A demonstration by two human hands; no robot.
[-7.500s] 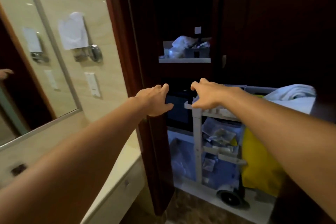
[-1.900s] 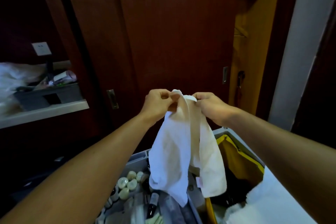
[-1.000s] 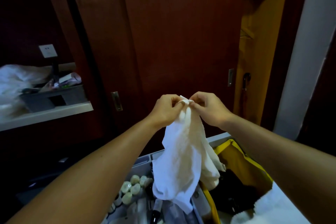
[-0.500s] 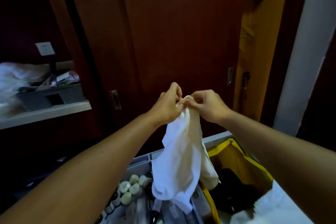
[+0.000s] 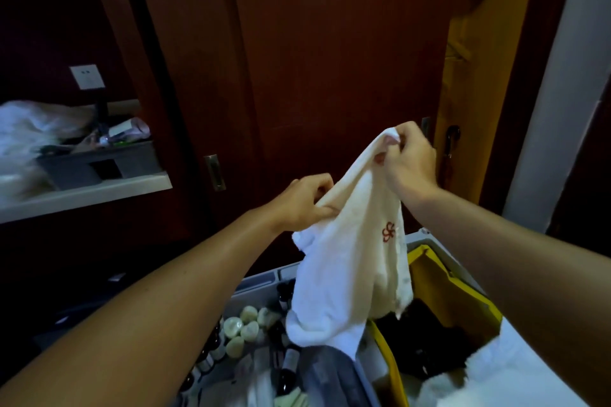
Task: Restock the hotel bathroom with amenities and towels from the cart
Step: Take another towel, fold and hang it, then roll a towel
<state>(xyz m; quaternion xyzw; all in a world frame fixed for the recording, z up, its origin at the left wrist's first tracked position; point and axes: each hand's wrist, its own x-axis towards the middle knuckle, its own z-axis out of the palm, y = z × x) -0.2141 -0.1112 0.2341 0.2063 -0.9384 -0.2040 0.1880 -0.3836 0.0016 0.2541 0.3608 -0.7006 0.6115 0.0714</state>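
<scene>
A white towel (image 5: 344, 271) with a small red embroidered flower hangs in the air over the grey cart (image 5: 261, 277). My right hand (image 5: 408, 158) pinches its top corner, held high. Lower and to the left, my left hand (image 5: 304, 201) grips the towel's edge. The cloth droops down to the cart's top tray, which holds small round pale amenity lids (image 5: 243, 327) and dark bottles (image 5: 289, 363). More white towels (image 5: 509, 377) lie at the bottom right.
The cart's yellow bag (image 5: 453, 294) hangs open below the towel. Dark wooden sliding doors (image 5: 330, 59) stand straight ahead. A white shelf (image 5: 86, 195) at the left carries a grey caddy and white plastic bags. A white door frame (image 5: 562, 92) rises at the right.
My hands were together at the towel's top. The right hand has risen to the right with its corner, the left has dropped along the edge, and the towel spreads to show the red flower.
</scene>
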